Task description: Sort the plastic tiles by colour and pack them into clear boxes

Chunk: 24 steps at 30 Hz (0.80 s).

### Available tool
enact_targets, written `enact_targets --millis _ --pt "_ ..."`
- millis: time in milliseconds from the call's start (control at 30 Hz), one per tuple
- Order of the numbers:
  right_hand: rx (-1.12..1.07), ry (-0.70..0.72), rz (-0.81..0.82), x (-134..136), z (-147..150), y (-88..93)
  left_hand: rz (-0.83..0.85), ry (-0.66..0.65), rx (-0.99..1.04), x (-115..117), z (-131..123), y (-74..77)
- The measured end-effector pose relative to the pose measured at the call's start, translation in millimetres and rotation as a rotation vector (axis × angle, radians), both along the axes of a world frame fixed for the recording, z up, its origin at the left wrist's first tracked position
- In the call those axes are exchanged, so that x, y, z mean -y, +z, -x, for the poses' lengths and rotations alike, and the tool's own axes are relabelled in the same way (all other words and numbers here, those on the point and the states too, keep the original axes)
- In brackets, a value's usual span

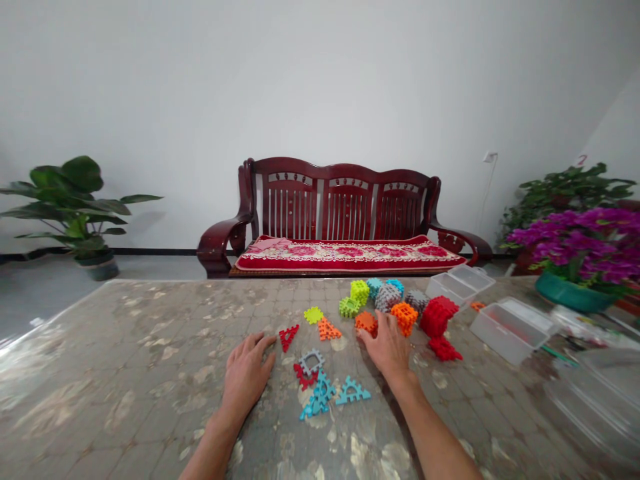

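Note:
My left hand [247, 375] lies flat on the patterned table [125, 373], fingers spread, just left of a red triangular toothed piece [289, 336]. My right hand [387, 345] rests palm down with fingers stretched toward an orange cube [404, 317] and an orange flat piece [367, 322]. Between the hands lie a grey square frame [311, 361], a red piece [305, 379] and light blue triangular pieces [320, 395]. Behind them lie a yellow-green gear piece [313, 314], an orange triangle [328, 329], green cubes [354, 299], grey and blue cubes [387, 294] and red built blocks [437, 317].
Two clear plastic boxes [510, 327] stand at the right, beside a pot of purple flowers [580, 257]. A dark red wooden bench [343, 220] with a red cushion stands past the table's far edge. A leafy potted plant [75, 213] stands on the floor at the left.

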State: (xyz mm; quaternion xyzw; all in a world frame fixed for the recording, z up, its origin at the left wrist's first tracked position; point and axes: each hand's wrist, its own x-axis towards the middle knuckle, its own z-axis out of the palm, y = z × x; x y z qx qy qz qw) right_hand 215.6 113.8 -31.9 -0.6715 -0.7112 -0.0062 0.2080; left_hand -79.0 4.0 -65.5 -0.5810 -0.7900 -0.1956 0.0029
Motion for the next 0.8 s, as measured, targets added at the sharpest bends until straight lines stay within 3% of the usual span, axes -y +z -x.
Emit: enact_targets --millis 233,800 --pt "0.013 -0.002 0.086 -8.4 5.0 -1.4 -0.013 -0.003 0.002 -0.5 0.7 -2.4" --pt "0.027 -0.004 0.028 -2.9 -2.6 -0.5 -0.007 0.007 0.022 0.5 -1.0 1.0"
